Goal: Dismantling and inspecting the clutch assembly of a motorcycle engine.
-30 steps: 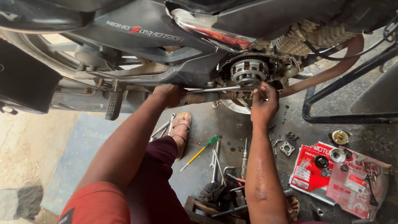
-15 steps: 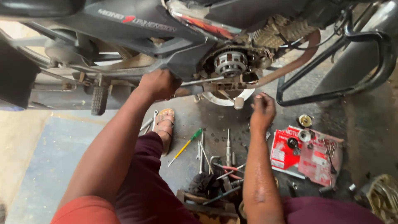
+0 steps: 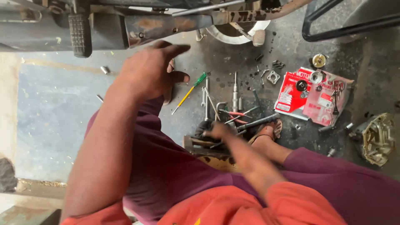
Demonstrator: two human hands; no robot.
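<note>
Empty, fingers loosely spread, left hand (image 3: 152, 73) hovers below motorcycle frame (image 3: 166, 25). Right hand (image 3: 216, 131), blurred, grip unclear, reaches into tool pile (image 3: 233, 114); green-handled screwdriver (image 3: 189, 93) at 10 o'clock from it.

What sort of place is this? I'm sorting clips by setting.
Probably an informal motorcycle repair spot, worked on the ground: a motorcycle's footpeg overhead, hand tools scattered on the stained concrete floor, and an engine cover lying nearby.

Floor left free; tools (image 3: 233, 108) crowding right.
</note>
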